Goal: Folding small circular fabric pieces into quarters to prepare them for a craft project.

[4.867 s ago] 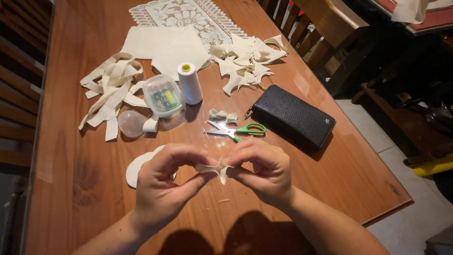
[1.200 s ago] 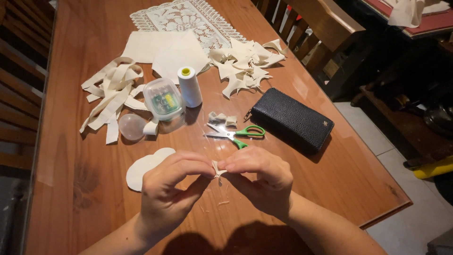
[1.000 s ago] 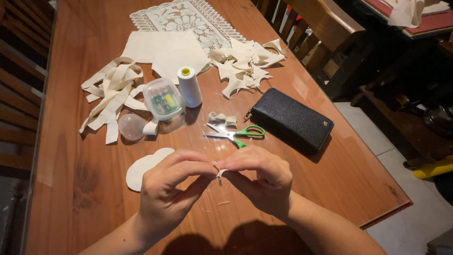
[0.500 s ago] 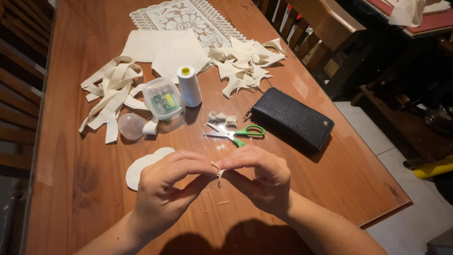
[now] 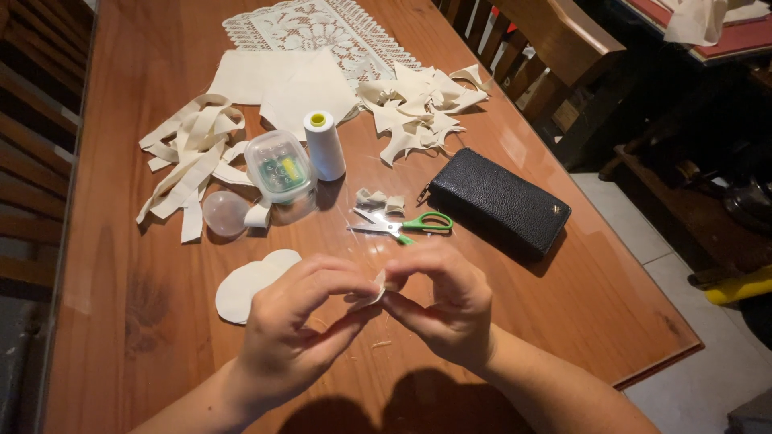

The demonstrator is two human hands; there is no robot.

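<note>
fabric scrap (image 5: 371, 291): mostly hidden between fingertips, shape unclear | round cream cutouts (image 5: 249, 285): part covered by left hand (image 5: 293, 337) | clear box (image 5: 279, 166): contents too small to tell | lace doily (image 5: 314, 28): cut off at top edge

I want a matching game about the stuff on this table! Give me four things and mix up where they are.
Things:
1. scissors
2. thread spool
3. black wallet
4. small cream fabric piece

Places:
A. pinched between the fingertips of both hands
B. standing upright beside the clear plastic box
C. lying flat just left of the wallet, green handles toward it
D. nearest the right edge of the wooden table, beside the scissors

Pairs: 1-C, 2-B, 3-D, 4-A
</note>
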